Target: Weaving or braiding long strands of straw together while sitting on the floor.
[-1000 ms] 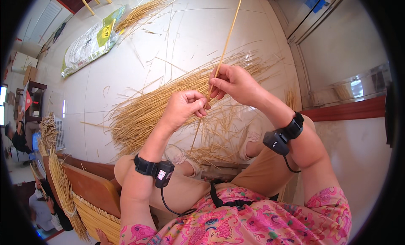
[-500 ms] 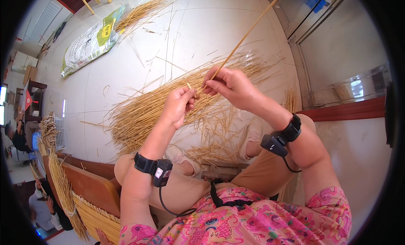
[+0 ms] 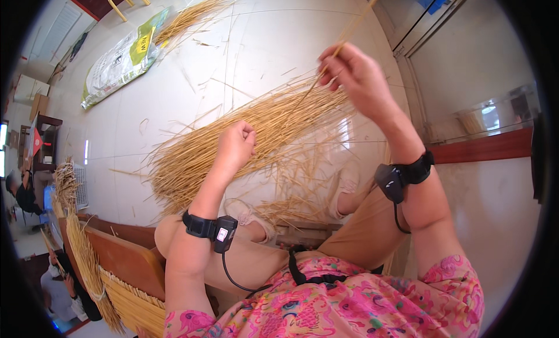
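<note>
My right hand [image 3: 358, 76] is raised at the upper right, pinching a long straw stalk [image 3: 356, 25]. The stalk slants up past the top edge and looks slightly smeared by motion. My left hand [image 3: 237, 144] is closed, held above the heap of straw [image 3: 233, 141]; its curled fingers hide whatever may be in them. The heap lies slantwise across the tiled floor in front of my feet, its stalks roughly side by side. Short loose straw bits [image 3: 297, 183] are scattered between my shoes and the heap.
A white and green sack [image 3: 119, 67] with straw [image 3: 192, 16] sticking out lies at the upper left. To my left stands a wooden bench [image 3: 125, 253] with bundled straw [image 3: 87, 262] alongside. A glass door [image 3: 471, 70] borders the right. Other people [image 3: 26, 189] sit at the far left.
My hands have moved apart. The right one has gone up and to the right with the stalk, while the left has drawn slightly down and left, its fingers now more curled.
</note>
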Demonstrator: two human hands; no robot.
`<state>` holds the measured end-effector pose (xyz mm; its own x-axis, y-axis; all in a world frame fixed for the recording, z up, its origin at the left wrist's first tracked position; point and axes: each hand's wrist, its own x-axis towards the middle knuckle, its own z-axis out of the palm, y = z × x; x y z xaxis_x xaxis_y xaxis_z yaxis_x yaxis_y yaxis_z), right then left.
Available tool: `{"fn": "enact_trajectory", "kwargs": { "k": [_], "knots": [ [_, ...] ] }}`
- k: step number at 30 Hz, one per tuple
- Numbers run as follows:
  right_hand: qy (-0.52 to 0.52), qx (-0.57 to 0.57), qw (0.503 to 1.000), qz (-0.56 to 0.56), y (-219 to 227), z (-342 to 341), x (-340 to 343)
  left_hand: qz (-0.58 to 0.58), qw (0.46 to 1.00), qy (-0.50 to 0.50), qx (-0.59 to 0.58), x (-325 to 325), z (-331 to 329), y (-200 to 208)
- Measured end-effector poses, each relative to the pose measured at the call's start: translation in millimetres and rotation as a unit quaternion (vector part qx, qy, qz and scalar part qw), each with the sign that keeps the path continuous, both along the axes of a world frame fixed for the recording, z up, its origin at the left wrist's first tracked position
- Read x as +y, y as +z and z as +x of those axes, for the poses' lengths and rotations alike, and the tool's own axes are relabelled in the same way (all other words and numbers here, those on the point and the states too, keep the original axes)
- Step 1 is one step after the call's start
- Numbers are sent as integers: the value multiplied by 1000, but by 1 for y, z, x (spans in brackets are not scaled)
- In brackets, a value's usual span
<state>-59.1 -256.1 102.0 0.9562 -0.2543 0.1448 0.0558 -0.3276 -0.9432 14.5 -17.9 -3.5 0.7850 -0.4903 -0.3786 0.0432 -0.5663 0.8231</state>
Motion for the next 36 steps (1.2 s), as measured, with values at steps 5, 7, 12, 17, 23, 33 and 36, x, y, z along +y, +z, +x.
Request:
{"fn": "enact_trajectory", "kwargs": {
  "k": [5,7,12,17,23,33,36],
  "knots": [
    [-177,-125,975,-43,27,-21,-68,60,989,-131,44,1,-8,-18],
    [-224,-144,959,-102,38,-40,-92,69,949,-268,154,5,-20,-35],
    [-311,-110,903,-276,79,-121,-127,151,873,-465,-6,4,-40,-58],
    [-383,77,823,-413,91,-202,-122,134,922,-363,-24,-7,-29,-44],
    [-243,384,805,-382,-2,-304,-103,142,922,-354,-60,-13,-29,-38],
    [188,677,634,-324,-271,-547,-41,247,882,-390,-93,10,-22,-68],
    [304,667,626,-266,-284,-564,-21,259,877,-391,-102,31,-11,-87]
  ]
}}
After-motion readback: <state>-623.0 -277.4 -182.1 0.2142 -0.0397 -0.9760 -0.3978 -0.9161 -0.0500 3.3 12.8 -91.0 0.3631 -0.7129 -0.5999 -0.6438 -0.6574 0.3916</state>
